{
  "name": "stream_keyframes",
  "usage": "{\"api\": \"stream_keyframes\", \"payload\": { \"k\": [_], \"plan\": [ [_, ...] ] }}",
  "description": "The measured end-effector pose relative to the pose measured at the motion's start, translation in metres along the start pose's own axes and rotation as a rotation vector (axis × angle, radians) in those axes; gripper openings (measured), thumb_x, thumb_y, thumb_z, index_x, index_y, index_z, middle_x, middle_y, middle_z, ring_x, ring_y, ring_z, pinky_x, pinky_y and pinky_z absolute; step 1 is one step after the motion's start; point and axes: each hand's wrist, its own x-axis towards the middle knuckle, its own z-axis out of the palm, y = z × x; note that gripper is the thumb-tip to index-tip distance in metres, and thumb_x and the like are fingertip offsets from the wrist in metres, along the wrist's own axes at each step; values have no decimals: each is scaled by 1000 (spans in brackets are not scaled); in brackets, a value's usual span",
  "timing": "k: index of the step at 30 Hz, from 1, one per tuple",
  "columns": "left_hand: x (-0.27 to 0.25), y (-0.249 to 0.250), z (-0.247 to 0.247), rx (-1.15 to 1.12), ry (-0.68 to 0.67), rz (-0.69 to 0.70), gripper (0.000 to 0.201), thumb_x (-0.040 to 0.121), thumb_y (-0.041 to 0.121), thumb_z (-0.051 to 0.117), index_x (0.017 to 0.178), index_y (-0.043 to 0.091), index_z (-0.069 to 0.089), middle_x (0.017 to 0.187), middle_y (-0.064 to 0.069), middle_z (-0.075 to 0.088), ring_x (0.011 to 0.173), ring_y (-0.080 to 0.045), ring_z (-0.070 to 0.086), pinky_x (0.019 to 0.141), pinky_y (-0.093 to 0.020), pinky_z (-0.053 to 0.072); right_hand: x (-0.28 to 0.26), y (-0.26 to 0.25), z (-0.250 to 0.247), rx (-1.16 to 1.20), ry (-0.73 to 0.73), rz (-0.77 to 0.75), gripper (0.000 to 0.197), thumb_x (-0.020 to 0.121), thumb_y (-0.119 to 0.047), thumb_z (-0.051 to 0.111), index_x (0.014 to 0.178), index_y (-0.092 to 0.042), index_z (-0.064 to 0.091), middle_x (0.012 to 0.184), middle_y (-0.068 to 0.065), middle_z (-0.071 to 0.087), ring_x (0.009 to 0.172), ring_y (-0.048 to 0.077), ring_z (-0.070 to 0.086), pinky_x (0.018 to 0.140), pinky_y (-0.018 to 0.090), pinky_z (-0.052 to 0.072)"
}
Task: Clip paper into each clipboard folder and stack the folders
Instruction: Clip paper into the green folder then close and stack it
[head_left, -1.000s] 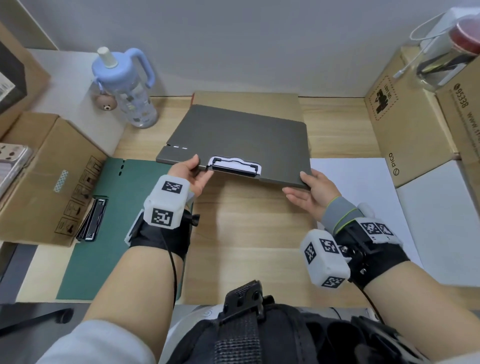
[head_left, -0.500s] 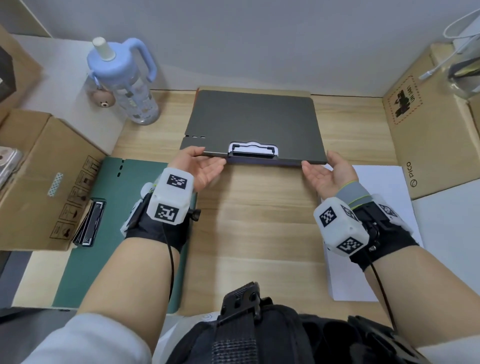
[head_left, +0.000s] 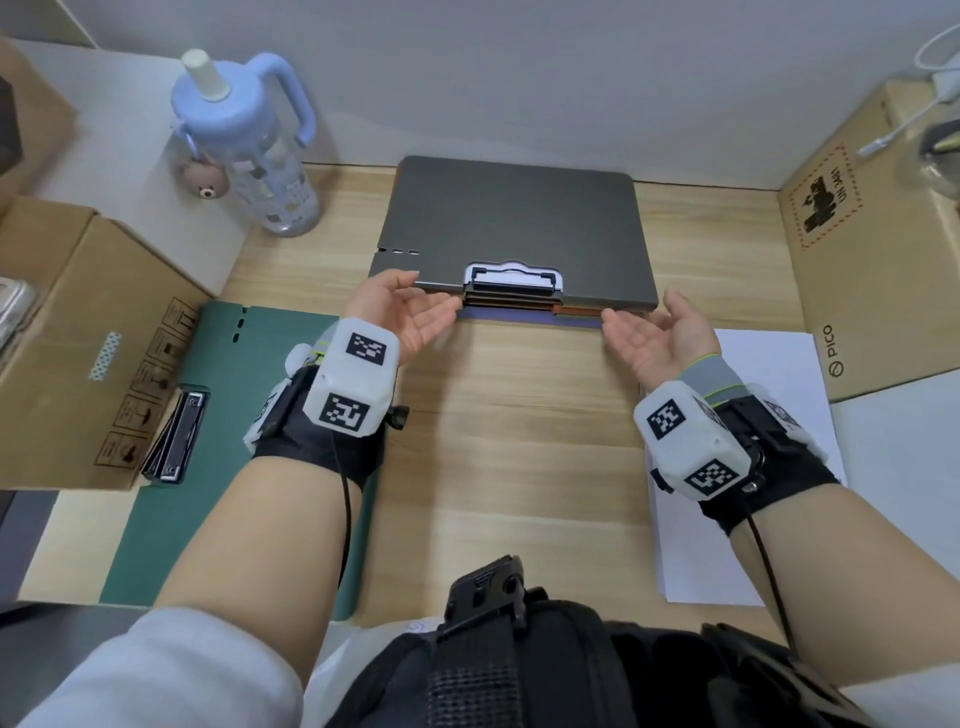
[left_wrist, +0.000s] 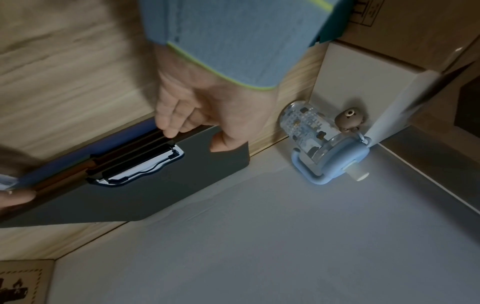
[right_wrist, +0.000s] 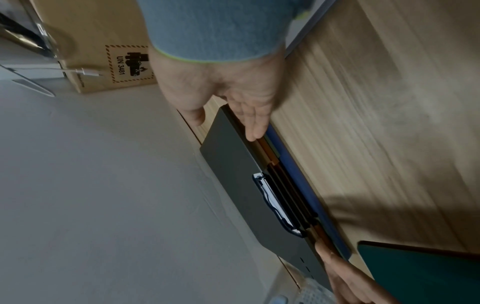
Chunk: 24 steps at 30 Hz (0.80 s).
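The bench (head_left: 519, 415) carries my stack of folders (head_left: 514, 228) at its far edge, against the wall. Only the grey top folder shows its whole cover; of those beneath I see just thin strips at the near edge, brown, orange and blue, and I cannot count them. The green folder (head_left: 171, 499) lies open along the left edge of the bench, part of it under my left forearm, its clip (head_left: 174, 441) near a cardboard box (head_left: 57, 332). The white paper (head_left: 769, 467) at the right edge is partly covered by my right wrist. My left hand (head_left: 400, 312) is spread, palm up, fingertips touching the near edge of the stack beside the metal clip (head_left: 511, 278), thumb on the grey cover. My right hand (head_left: 654, 340) is likewise open, fingers straight against the stack's near right corner, gripping nothing
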Motion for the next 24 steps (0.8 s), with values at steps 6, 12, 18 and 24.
{"api": "stream_keyframes", "payload": {
  "k": [6,12,18,24],
  "plan": [
    [-18,-14,-9,297,66,34,19,98,20,35,95,17,54,84,-2,68,73,-13,66,71,-25,48,-18,22,2,-142,-75,81,14,98,-21,47,103,-9,42,112,20,58,88,30,63,61,31,59],
    [-36,-32,-39,684,257,125,17,98,14,38,105,19,53,92,-3,61,68,-8,53,60,-20,37,-33,59,10,-259,-176,180,8,97,-14,44,91,-10,46,94,18,64,70,26,70,57,31,59],
    [-47,-33,-108,964,612,342,37,91,7,51,128,8,55,132,-8,58,123,-23,53,102,-26,37,-45,106,27,-426,-235,308,4,97,-13,44,94,-11,47,94,16,63,82,26,64,55,29,58],
    [-70,-17,-172,1069,862,317,52,88,11,54,139,8,45,144,-12,45,133,-27,43,108,-31,32,-58,146,40,-587,-284,378,17,96,-12,45,112,-7,43,101,16,61,97,30,58,74,35,53]
  ]
}}
